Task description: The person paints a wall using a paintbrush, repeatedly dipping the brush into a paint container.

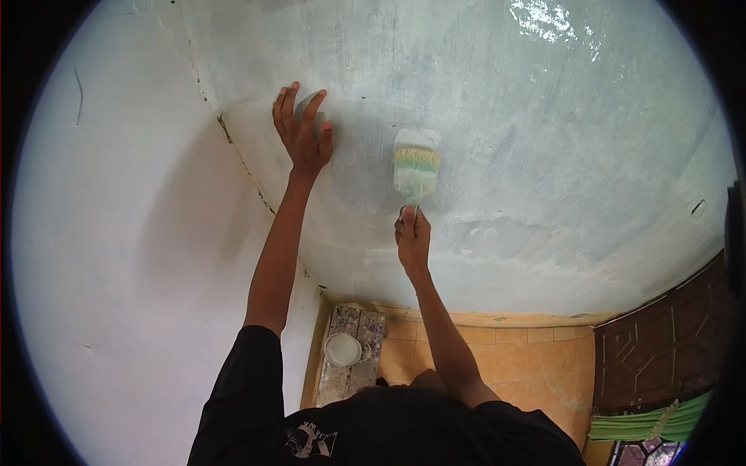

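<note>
My right hand (414, 236) grips the handle of a wide paintbrush (416, 175), its bristles pointing up the wall. White paint coats the bristle end, and yellow-green bristles show below it. The brush tip appears to rest on the streaky grey-white wall (495, 145). Up and to the left, my left hand (305, 137) is spread against the same wall, fingers apart and holding nothing. Below my hands, a white paint pail (342, 349) stands on a paint-spattered plank bench (372, 326).
A smooth white wall (116, 233) meets the painted one at a cracked corner to the left. Orange floor tiles (524, 355) lie below. A dark carved wooden door (653, 349) and a green curtain (647, 427) are at lower right. Wet paint (542, 22) glistens near the top.
</note>
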A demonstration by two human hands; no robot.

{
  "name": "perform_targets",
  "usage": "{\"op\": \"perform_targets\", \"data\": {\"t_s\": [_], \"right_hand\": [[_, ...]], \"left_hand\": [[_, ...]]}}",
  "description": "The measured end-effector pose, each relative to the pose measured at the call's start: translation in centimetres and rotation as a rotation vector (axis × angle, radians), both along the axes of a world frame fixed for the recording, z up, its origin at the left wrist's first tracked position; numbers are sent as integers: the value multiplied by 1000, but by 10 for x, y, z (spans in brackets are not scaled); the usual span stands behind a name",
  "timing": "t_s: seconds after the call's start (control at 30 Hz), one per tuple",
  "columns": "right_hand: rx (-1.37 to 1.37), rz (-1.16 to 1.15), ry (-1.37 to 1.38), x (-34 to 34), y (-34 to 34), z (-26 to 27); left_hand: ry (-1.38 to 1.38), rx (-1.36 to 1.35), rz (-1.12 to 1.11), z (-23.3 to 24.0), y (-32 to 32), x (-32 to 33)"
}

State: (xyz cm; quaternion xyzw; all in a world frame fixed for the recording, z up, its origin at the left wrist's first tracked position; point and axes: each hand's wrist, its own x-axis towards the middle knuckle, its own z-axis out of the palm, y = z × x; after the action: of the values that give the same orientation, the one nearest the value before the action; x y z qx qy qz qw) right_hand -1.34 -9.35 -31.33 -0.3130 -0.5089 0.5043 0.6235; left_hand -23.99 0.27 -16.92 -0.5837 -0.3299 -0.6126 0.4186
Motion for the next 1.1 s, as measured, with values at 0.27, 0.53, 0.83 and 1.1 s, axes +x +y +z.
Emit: {"op": "perform_targets", "data": {"t_s": [0.27, 0.53, 0.83, 1.1], "right_hand": [[74, -1, -58, 10, 19, 37], [-93, 34, -38, 17, -3, -42], [40, 23, -30, 8, 13, 29], [5, -124, -258, 36, -24, -29]], "left_hand": [[-18, -15, 24, 0, -1, -3], [-19, -54, 39, -2, 0, -2], [-10, -23, 43, 0, 0, -3], [-8, -33, 70, -2, -2, -1]]}}
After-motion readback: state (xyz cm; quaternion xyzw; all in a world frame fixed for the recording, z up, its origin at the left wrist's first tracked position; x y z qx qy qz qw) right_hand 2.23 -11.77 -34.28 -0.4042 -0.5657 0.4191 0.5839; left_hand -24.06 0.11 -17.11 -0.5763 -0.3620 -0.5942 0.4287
